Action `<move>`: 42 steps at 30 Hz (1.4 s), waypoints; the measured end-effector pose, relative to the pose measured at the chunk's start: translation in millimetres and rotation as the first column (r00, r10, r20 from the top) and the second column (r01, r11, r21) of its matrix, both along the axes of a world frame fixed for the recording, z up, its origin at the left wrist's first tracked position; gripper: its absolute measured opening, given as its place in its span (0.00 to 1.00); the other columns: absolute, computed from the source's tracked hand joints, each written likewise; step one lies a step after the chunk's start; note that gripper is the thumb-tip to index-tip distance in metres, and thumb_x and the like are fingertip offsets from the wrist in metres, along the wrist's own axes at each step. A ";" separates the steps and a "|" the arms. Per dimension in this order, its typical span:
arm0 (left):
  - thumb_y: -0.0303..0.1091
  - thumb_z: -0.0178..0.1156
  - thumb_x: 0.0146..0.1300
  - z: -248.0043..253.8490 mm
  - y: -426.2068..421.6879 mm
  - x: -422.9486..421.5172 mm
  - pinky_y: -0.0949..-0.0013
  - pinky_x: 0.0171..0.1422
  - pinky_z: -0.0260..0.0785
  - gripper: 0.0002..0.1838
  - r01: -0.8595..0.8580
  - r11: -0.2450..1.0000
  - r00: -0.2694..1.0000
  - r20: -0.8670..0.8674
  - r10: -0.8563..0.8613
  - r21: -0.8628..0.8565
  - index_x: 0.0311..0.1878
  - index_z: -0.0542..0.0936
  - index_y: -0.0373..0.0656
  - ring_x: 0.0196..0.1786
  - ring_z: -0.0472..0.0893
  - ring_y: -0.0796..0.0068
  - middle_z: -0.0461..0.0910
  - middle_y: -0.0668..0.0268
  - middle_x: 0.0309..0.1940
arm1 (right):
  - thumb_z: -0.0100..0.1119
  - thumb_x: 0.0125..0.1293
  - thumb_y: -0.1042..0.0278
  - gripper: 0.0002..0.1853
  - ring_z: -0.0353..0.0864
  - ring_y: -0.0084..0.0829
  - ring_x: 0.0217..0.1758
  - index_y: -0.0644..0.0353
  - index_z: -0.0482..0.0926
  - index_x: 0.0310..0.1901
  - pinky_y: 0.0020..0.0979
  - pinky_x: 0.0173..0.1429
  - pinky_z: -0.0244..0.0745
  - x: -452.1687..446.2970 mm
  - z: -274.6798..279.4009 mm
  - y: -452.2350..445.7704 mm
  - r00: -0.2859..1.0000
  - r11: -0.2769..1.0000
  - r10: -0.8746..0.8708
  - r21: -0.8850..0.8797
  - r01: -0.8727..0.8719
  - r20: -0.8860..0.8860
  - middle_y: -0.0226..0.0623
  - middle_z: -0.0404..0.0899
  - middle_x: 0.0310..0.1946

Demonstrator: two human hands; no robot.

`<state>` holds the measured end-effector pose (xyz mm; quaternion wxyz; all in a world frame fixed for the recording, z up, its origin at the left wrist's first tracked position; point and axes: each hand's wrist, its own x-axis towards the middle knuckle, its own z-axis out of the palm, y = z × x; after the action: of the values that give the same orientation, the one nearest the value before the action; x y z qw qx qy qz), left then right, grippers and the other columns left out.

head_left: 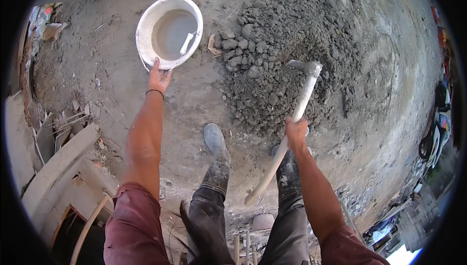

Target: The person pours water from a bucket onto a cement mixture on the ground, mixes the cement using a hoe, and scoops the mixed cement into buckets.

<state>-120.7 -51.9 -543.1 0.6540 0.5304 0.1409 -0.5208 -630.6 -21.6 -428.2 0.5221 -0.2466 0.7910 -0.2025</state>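
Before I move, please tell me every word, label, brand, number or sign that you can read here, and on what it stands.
No text can be read.
Bucket: no marking visible on the sides that show.
Hoe: no marking visible.
Motorbike at the right edge: coloured patches, too small and blurred to read.
Litter at the left edge: also too small and blurred to tell.

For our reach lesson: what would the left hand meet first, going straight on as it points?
The bucket; the left hand seems to touch its near side, though depth is unclear.
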 end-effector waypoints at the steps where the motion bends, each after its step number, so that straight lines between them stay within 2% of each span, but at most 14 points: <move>1: 0.48 0.70 0.66 -16.1 4.6 5.9 0.44 0.81 0.60 0.44 0.037 0.994 0.999 0.004 -0.037 0.104 0.77 0.58 0.42 0.79 0.61 0.53 0.62 0.52 0.75 | 0.63 0.66 0.72 0.11 0.72 0.28 0.11 0.67 0.72 0.30 0.34 0.14 0.68 1.3 -0.6 1.8 1.000 1.000 -0.013 0.002 0.013 -0.012 0.34 0.72 0.15; 2: 0.40 0.70 0.68 -28.1 2.8 12.6 0.48 0.79 0.66 0.36 0.074 0.977 0.997 0.003 -0.077 0.202 0.73 0.65 0.39 0.75 0.69 0.55 0.70 0.54 0.70 | 0.63 0.67 0.72 0.11 0.72 0.28 0.11 0.67 0.72 0.31 0.34 0.14 0.67 3.0 -0.1 0.6 1.000 1.000 -0.014 0.017 0.014 -0.015 0.34 0.72 0.15; 3: 0.40 0.70 0.68 -33.0 -0.1 18.9 0.48 0.79 0.66 0.36 0.092 0.976 0.996 -0.015 -0.091 0.196 0.73 0.65 0.39 0.75 0.69 0.55 0.70 0.54 0.70 | 0.63 0.67 0.72 0.11 0.72 0.28 0.11 0.68 0.73 0.31 0.34 0.14 0.67 3.7 2.4 -1.1 1.000 0.999 -0.016 0.030 0.017 -0.023 0.34 0.72 0.15; 7: 0.25 0.61 0.66 -29.6 -5.3 21.5 0.58 0.69 0.77 0.19 0.155 0.966 0.982 0.077 -0.173 0.206 0.58 0.73 0.32 0.59 0.82 0.60 0.81 0.55 0.55 | 0.64 0.66 0.72 0.10 0.76 0.29 0.15 0.69 0.73 0.34 0.34 0.17 0.70 -1.4 -0.5 1.8 0.999 0.998 0.010 0.066 -0.007 -0.049 0.35 0.75 0.19; 10: 0.25 0.61 0.66 12.5 -12.4 10.5 0.59 0.64 0.80 0.17 0.249 0.947 0.954 0.119 -0.276 0.201 0.56 0.74 0.31 0.56 0.83 0.61 0.81 0.55 0.53 | 0.65 0.64 0.71 0.11 0.79 0.30 0.18 0.71 0.74 0.34 0.36 0.20 0.72 -6.0 -15.5 8.3 0.997 1.000 0.022 0.023 -0.020 -0.070 0.38 0.77 0.20; 12: 0.26 0.60 0.66 43.2 -13.7 -3.8 0.60 0.57 0.84 0.15 0.310 0.870 0.902 0.168 -0.396 0.384 0.53 0.74 0.30 0.51 0.85 0.61 0.81 0.54 0.50 | 0.66 0.63 0.71 0.12 0.80 0.31 0.20 0.72 0.75 0.34 0.37 0.22 0.73 -4.7 -17.2 8.3 0.989 0.999 0.052 0.012 -0.051 -0.139 0.40 0.78 0.20; 19: 0.25 0.60 0.65 167.9 -29.8 -90.3 0.62 0.46 0.88 0.14 0.378 0.828 0.864 0.164 -0.477 0.415 0.51 0.75 0.29 0.45 0.87 0.62 0.82 0.56 0.47 | 0.68 0.62 0.67 0.14 0.87 0.42 0.25 0.72 0.77 0.36 0.42 0.30 0.80 -7.3 -25.1 20.7 0.981 0.998 0.061 0.025 -0.057 -0.182 0.49 0.82 0.23; 21: 0.23 0.61 0.64 200.7 -35.4 -121.4 0.64 0.40 0.88 0.13 0.470 0.732 0.738 0.235 -0.633 0.493 0.51 0.77 0.28 0.40 0.88 0.64 0.83 0.55 0.45 | 0.68 0.62 0.67 0.15 0.88 0.44 0.26 0.72 0.77 0.37 0.42 0.32 0.80 -5.4 -24.2 18.5 0.973 0.996 0.078 -0.020 -0.084 -0.215 0.51 0.83 0.24; 22: 0.23 0.61 0.64 215.0 -40.7 -133.2 0.64 0.40 0.88 0.13 0.482 0.722 0.721 0.244 -0.649 0.497 0.51 0.77 0.28 0.40 0.88 0.64 0.83 0.55 0.45 | 0.68 0.62 0.67 0.16 0.88 0.47 0.30 0.73 0.76 0.38 0.43 0.35 0.82 -4.1 -10.3 11.8 0.977 0.997 0.068 0.054 -0.058 -0.202 0.54 0.83 0.27; 24: 0.22 0.61 0.63 240.1 -52.0 -153.8 0.66 0.33 0.86 0.14 0.613 0.583 0.539 0.257 -0.802 0.533 0.50 0.79 0.26 0.35 0.88 0.66 0.85 0.55 0.42 | 0.68 0.62 0.66 0.17 0.89 0.50 0.33 0.73 0.76 0.40 0.43 0.39 0.83 -4.8 0.0 9.8 0.983 0.991 0.036 0.131 -0.012 -0.181 0.56 0.84 0.29; 29: 0.24 0.61 0.61 268.9 -101.9 -184.2 0.67 0.29 0.85 0.13 0.641 0.427 0.328 0.275 -0.904 0.637 0.48 0.82 0.25 0.31 0.88 0.67 0.87 0.55 0.38 | 0.69 0.61 0.67 0.18 0.86 0.60 0.47 0.72 0.75 0.45 0.48 0.52 0.81 -8.8 -3.5 13.1 0.976 0.994 0.092 0.073 -0.079 -0.198 0.63 0.84 0.39; 36: 0.25 0.61 0.63 305.8 -164.1 -225.0 0.68 0.28 0.84 0.13 0.661 0.206 -0.014 0.286 -0.958 0.722 0.47 0.84 0.25 0.30 0.88 0.68 0.87 0.54 0.35 | 0.68 0.62 0.67 0.19 0.85 0.63 0.48 0.71 0.74 0.47 0.50 0.53 0.81 -10.3 -3.5 19.4 0.990 0.996 0.053 0.073 -0.044 -0.134 0.65 0.84 0.39; 40: 0.25 0.62 0.62 310.9 -184.8 -231.7 0.67 0.29 0.85 0.13 0.633 0.212 -0.014 0.285 -0.958 0.745 0.46 0.84 0.25 0.30 0.88 0.67 0.87 0.53 0.35 | 0.68 0.62 0.67 0.20 0.85 0.63 0.50 0.71 0.73 0.48 0.51 0.54 0.81 -15.2 -0.9 15.7 0.994 0.997 0.044 0.069 -0.038 -0.096 0.66 0.84 0.40; 42: 0.25 0.61 0.63 309.6 -192.2 -229.0 0.66 0.29 0.86 0.13 0.622 0.251 0.004 0.317 -0.948 0.742 0.47 0.84 0.25 0.30 0.88 0.66 0.87 0.52 0.35 | 0.69 0.62 0.66 0.20 0.84 0.64 0.52 0.70 0.73 0.48 0.52 0.57 0.80 -16.5 4.2 9.0 0.995 0.985 0.067 0.163 -0.054 -0.077 0.66 0.84 0.43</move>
<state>-349.7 -244.1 -233.5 0.0934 0.7843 -0.3707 -0.4886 -647.1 -12.5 -423.9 0.5133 -0.2359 0.8176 -0.1117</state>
